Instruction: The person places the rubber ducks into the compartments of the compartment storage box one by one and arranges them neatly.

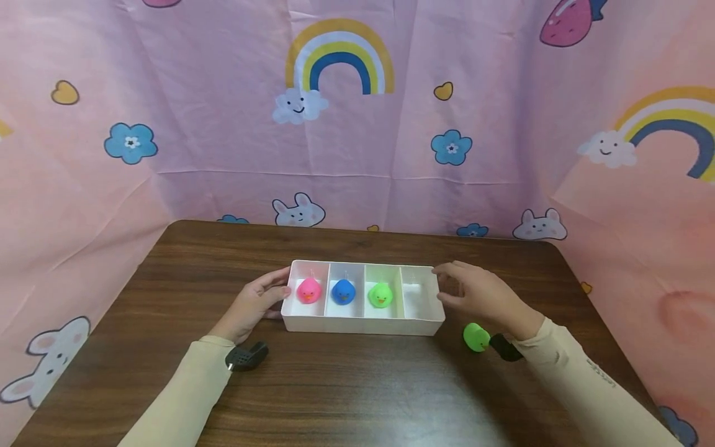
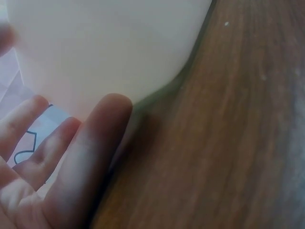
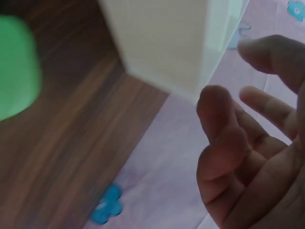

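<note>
A white box [image 1: 363, 326] with compartments in a row stands on the table. From left to right, a pink toy duck [image 1: 309, 290], a blue toy duck [image 1: 343, 292] and a light green toy duck [image 1: 381, 295] sit in separate compartments; the rightmost holds nothing. My left hand [image 1: 254, 304] holds the box's left end, its thumb [image 2: 112, 107] against the end wall. At the right end is my right hand [image 1: 483, 295], fingers loosely bent around the corner; whether they touch it is unclear. Below that hand lies another green toy duck [image 1: 476, 337] on the table.
The brown wooden table [image 1: 346, 391] ends at a back edge in front of a pink and lilac cloth [image 1: 223, 124] with rainbows, clouds and rabbits. The cloth also stands along both sides. Each wrist carries a black device [image 1: 247, 357].
</note>
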`<state>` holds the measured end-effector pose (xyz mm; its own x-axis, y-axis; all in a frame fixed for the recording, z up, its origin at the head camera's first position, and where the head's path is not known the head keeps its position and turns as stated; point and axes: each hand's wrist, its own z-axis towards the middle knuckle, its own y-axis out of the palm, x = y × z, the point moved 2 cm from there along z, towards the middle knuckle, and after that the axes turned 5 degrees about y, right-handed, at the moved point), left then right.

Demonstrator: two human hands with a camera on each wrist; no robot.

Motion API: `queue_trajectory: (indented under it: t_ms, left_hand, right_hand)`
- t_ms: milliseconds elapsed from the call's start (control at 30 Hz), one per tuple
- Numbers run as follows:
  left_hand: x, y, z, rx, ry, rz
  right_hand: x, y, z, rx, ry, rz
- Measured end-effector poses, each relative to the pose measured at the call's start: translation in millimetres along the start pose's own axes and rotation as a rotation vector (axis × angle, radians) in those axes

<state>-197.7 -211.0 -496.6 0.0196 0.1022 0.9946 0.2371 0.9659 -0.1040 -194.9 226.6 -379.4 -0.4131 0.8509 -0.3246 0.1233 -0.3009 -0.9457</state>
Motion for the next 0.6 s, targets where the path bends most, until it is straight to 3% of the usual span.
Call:
queue_trajectory:
  t_ms: [167, 300, 600]
  left_hand:
    - [-0.3, -1.2, -2.7, 0.019, -0.023, 0.003]
    - [-0.7, -1.0, -3.1, 0.019, -0.020, -0.004]
    - [-0.4, 0.5, -0.4, 0.015, -0.012, -0.006]
  right_hand:
    - [21.0, -4.3, -23.2, -0.024, 0.041, 0.023]
    - [36.6, -3.2, -41.0, -0.093, 0.048, 0.048]
    - [58.7, 9.9, -68.5, -0.251, 0.058, 0.220]
